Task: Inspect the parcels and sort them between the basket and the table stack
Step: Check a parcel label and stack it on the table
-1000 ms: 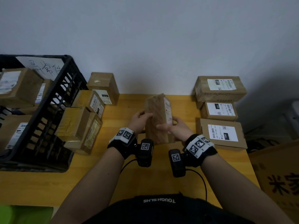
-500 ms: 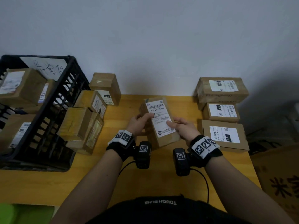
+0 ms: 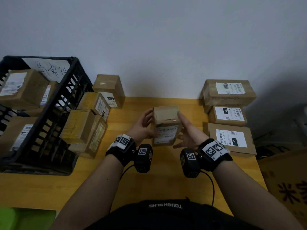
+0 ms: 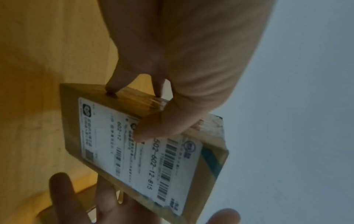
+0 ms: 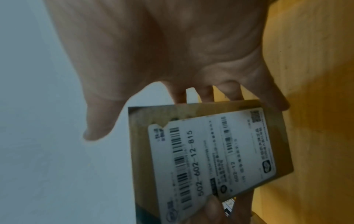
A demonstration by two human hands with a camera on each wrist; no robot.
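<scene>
- Holding a parcel (image 3: 166,125) up between both hands over the middle of the counter (image 3: 93,176), the person has its white label (image 4: 141,153) turned toward them.
- Left hand (image 3: 142,127): thumb pressed on the label, fingers (image 4: 114,84) curled round the parcel's side, pinching it.
- Right hand (image 3: 187,131): fingers (image 5: 208,94) stretched along the opposite side, thumb standing free of the box.
- A black basket (image 3: 54,123) sits at the counter's left edge with boxes inside it.
- Four boxes (image 3: 93,117) are bunched just beside the basket, toward the back-left.
- A stack (image 3: 227,117) of three labelled boxes stands at the right edge, near the back corner.
</scene>
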